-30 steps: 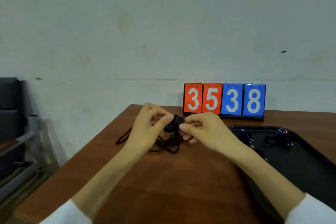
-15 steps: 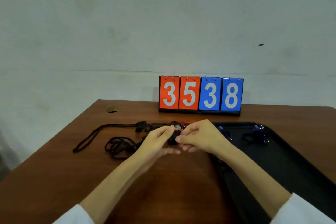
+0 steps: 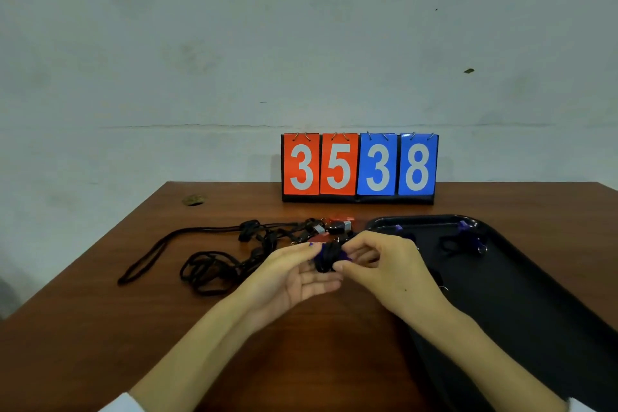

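I am pinching the small blue plastic whistle wound in black cord with my left hand and right hand; the black plastic tray is lying to its right, nearer my right hand.

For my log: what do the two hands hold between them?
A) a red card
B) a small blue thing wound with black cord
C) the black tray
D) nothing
B: the left hand and right hand both grip the small blue thing, black cord wound around it.

White sleeves (cuffs only), bare forearms
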The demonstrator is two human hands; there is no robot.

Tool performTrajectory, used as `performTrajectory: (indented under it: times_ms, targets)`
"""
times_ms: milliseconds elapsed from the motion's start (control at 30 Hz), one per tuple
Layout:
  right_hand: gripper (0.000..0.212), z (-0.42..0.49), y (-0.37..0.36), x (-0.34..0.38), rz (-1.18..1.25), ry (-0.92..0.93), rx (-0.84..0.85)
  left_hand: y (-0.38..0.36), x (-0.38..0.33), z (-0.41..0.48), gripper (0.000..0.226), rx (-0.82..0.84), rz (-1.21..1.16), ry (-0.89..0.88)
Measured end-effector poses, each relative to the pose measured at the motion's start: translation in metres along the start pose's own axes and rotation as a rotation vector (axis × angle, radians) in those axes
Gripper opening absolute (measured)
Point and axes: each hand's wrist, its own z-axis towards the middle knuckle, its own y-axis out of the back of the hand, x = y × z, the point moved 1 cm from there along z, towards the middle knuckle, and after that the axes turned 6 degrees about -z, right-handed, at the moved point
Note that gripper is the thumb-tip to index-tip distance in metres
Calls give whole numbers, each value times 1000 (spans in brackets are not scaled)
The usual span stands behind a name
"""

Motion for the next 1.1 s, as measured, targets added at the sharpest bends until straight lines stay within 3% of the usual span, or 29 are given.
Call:
performTrajectory:
  times_ms: [267, 400, 500, 567, 767, 867, 967, 1100]
  targets:
    - [18, -5, -5, 2, -224, 135, -60, 1, 11, 1, 28, -152, -19, -39]
    - [18, -5, -1, 2, -276, 116, -41, -3, 14, -3, 19, -192, 250, -135]
    - [20, -5, 2, 2, -285, 106, 6, -3, 12, -4, 4, -365, 611, -355]
    - [20, -6, 1, 3, -283, 132, 60, 0, 10, -3, 9, -406, 696, -462]
    - [18, -6, -1, 0, -154, 194, 220, 2, 5, -3, 9, -242, 449, -313]
    - [14, -8, 0, 2, -13, 216, 261, 6, 3, -3, 30, -143, 337, -163]
    - [13, -10, 1, 5, 129, 198, 264, 5, 0, -5, 29, -56, 105, -29]
    - [14, -10, 6, 4, 288, 123, 219, 3, 2, -5, 29, -83, 46, -64]
